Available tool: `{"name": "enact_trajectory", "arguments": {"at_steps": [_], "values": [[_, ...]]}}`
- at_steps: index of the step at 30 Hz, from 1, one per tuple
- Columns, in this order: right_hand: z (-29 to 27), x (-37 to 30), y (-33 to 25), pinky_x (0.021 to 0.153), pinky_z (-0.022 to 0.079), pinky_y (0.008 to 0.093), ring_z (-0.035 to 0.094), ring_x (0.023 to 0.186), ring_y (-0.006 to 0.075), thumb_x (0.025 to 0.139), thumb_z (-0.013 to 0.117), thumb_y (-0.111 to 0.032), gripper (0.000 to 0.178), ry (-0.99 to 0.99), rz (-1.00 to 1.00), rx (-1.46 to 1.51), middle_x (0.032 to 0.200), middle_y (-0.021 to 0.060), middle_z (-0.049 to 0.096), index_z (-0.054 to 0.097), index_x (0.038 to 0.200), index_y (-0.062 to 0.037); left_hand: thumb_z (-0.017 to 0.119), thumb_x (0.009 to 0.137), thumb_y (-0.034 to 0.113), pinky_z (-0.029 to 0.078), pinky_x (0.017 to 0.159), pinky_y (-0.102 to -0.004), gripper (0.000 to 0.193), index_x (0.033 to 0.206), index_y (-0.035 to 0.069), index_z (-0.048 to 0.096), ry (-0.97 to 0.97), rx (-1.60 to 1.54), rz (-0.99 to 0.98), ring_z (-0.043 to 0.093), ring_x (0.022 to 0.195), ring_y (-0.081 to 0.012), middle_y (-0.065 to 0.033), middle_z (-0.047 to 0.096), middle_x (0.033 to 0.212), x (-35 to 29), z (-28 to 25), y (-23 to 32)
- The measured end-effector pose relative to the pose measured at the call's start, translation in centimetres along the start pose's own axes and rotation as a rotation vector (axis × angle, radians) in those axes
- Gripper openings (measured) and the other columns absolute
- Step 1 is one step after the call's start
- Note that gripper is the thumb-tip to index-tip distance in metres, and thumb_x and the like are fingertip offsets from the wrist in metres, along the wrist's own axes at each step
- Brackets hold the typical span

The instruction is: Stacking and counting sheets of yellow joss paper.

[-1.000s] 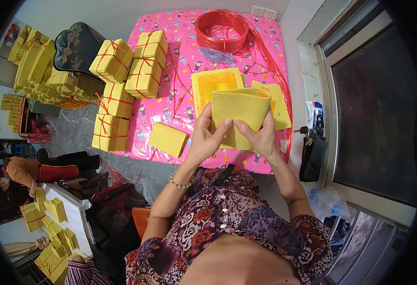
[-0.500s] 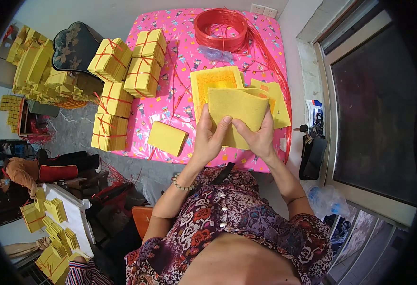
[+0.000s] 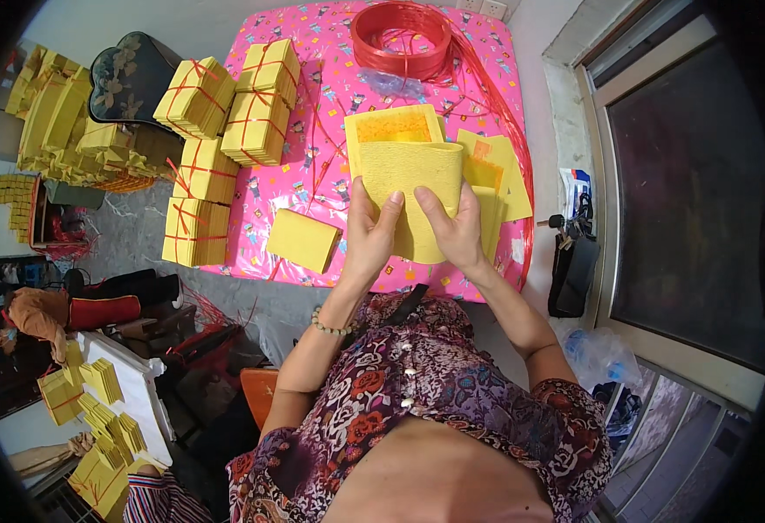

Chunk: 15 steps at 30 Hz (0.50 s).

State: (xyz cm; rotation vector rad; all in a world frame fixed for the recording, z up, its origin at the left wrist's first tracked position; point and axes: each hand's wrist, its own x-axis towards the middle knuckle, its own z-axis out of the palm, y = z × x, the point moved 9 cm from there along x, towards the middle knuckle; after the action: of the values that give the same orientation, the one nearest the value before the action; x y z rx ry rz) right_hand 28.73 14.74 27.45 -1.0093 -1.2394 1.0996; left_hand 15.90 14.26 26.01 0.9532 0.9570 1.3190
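Between my two hands is a folded sheet of yellow paper [image 3: 413, 170], bent over with its loose fold at the top. My left hand [image 3: 369, 231] grips its left edge, thumb on the front face. On the opposite edge my right hand [image 3: 450, 228] pinches it in the same way, its fingers hidden behind. Just beyond the paper lies a stack of yellow sheets with an orange printed panel [image 3: 391, 129]. More yellow sheets [image 3: 506, 179] spread out to its right. Left of my hands, a folded yellow paper packet [image 3: 304, 240] rests untied on the pink table cover [image 3: 252, 196].
Several yellow paper bundles [image 3: 260, 129] tied with red strip stand at the table's left. A red strip coil [image 3: 400, 44] lies at the back, its strands trailing down the right edge. A window [image 3: 687, 192] is at right. Two other people work at a white table [image 3: 152, 388] at left.
The paper in my hands has shifted slightly left, and its gaping fold at the upper right has closed up. My thumbs still press its front. The whole view has moved a little.
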Motion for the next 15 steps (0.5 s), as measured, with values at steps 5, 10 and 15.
{"name": "enact_trajectory", "arguments": {"at_steps": [5, 10, 15], "values": [[0.3, 0.1, 0.9, 0.082, 0.049, 0.0281, 0.060, 0.095, 0.0123, 0.093, 0.062, -0.016, 0.033, -0.050, 0.068, 0.094, 0.105, 0.0082, 0.065, 0.054, 0.120, 0.0019, 0.053, 0.095, 0.004, 0.043, 0.096, -0.0300, 0.035, 0.128, -0.001, 0.040, 0.075, -0.012, 0.050, 0.053, 0.112, -0.0163, -0.0120, 0.056, 0.119, -0.3, -0.8, 0.0], [-0.9, 1.1, 1.0, 0.078, 0.049, 0.0255, 0.060, 0.089, 0.0092, 0.095, 0.059, -0.017, 0.026, 0.015, 0.106, 0.186, 0.098, 0.0052, 0.065, 0.056, 0.113, 0.0018, 0.054, 0.095, 0.004, 0.044, 0.093, -0.0302, 0.037, 0.128, -0.001, 0.040, 0.049, 0.058, 0.078, 0.055, 0.109, -0.0165, -0.0116, 0.057, 0.117, -0.5, -1.5, -0.4], [-1.2, 1.6, 0.7, 0.071, 0.048, 0.0219, 0.058, 0.081, 0.0056, 0.098, 0.055, -0.013, 0.017, 0.005, 0.041, 0.029, 0.092, 0.0033, 0.064, 0.057, 0.106, 0.0015, 0.054, 0.095, 0.005, 0.045, 0.092, -0.0297, 0.037, 0.130, -0.001, 0.041, 0.066, 0.146, 0.113, 0.056, 0.107, -0.0158, -0.0106, 0.057, 0.117, -1.0, -1.6, -0.1]]}}
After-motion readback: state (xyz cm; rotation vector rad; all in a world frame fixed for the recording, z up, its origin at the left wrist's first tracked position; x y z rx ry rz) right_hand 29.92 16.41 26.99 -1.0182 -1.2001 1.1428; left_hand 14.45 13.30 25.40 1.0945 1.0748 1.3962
